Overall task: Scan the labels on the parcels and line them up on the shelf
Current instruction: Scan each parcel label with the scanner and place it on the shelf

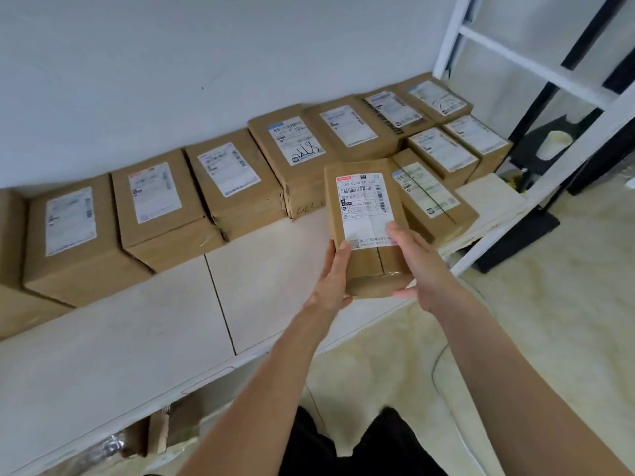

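A small brown cardboard parcel (364, 214) with a white barcode label facing up is held over the white shelf (137, 331), near its front edge. My left hand (333, 273) grips its near left side, thumb on top. My right hand (415, 266) holds its near right side, thumb on the label. Several labelled parcels (154, 207) stand in a row along the wall at the back of the shelf. More parcels (443, 156) form a second row at the right end, beside the held one.
A white shelf post and rungs (536, 67) rise at the right. A black stand (519, 242) sits on the pale floor beyond the shelf end. Boxes and plastic wrap (165, 434) lie under the shelf. No scanner is in view.
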